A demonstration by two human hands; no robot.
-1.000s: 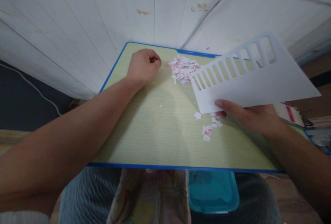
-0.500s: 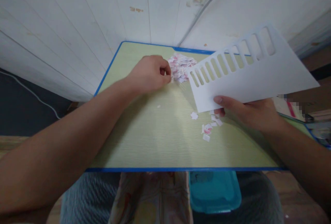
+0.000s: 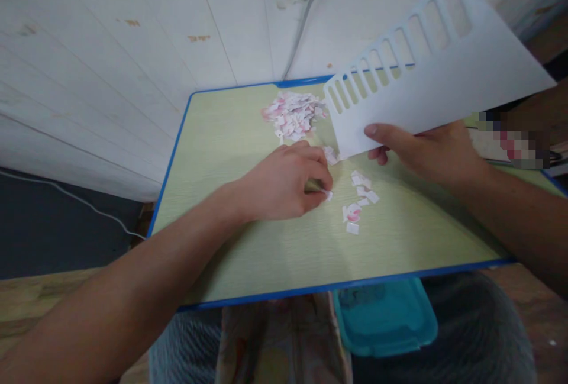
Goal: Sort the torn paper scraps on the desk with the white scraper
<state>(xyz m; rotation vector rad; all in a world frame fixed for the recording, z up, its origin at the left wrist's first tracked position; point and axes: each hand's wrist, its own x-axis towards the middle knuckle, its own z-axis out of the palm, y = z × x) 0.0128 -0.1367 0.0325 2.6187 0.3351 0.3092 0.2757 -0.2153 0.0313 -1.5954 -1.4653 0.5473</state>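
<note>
My right hand (image 3: 426, 147) grips the lower edge of a white slotted sheet (image 3: 426, 94), thumb on the near face. The sheet is held tilted, with a row of rounded slots along its upper edge. Low over the table, my left hand (image 3: 290, 180) is closed in a pinch on a small white paper scrap (image 3: 329, 195). Just beyond those fingers, by the sheet's lower left corner, lie more paper scraps (image 3: 329, 155). A heap of white and pink paper scraps (image 3: 295, 115) is spread behind my left hand. Several loose scraps (image 3: 352, 213) lie below the sheet.
The pale green tabletop (image 3: 266, 260) has a blue rim and stands against a white panelled wall (image 3: 155, 29) with a cable (image 3: 306, 14). Below the front edge is a teal plastic bin (image 3: 388, 325). Books or boxes (image 3: 492, 142) sit at the right, partly blurred.
My left hand has moved from the heap toward the right and nearer, beside the loose scraps. The sheet stays in my right hand, a little higher in view. The camera view has shifted.
</note>
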